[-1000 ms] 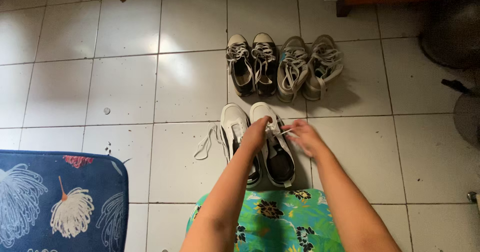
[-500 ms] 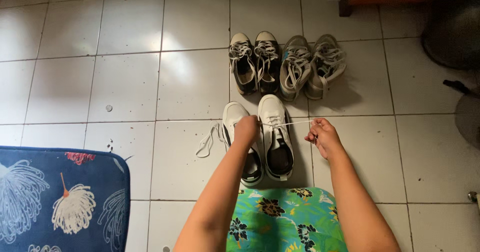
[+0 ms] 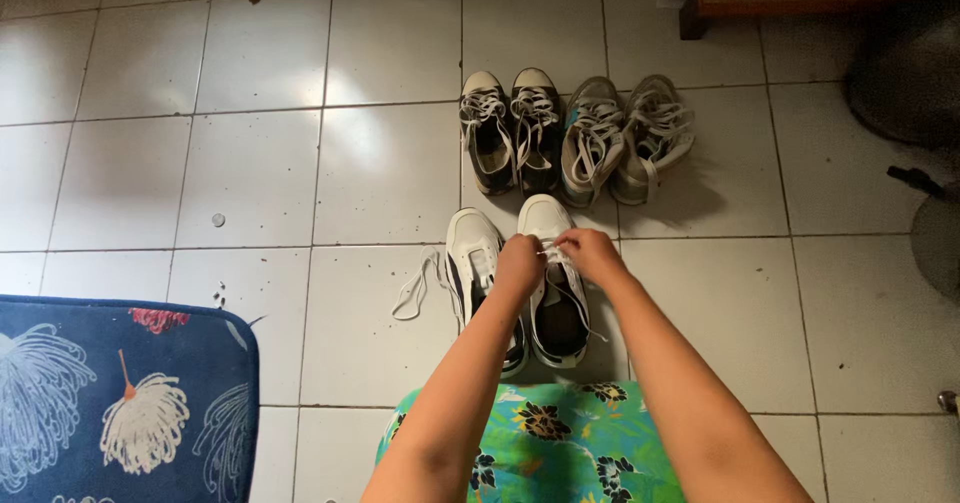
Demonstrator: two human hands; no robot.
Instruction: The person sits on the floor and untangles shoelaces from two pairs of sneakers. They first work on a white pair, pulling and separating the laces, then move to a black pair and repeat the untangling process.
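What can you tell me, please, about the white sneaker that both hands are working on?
The white sneaker is a low-top with a dark lining, standing upright on the tiled floor, toe pointing away, close beside its mate. The left hand and right hand meet over its white laces near the toe.

Two bare forearms extend from the bottom edge, sleeveless as far as the view reaches, with no watch, ring or bracelet on the left hand [image 3: 520, 266] or right hand [image 3: 592, 253]. Below them shows a green garment [image 3: 545, 443] printed with dark and yellow flowers.
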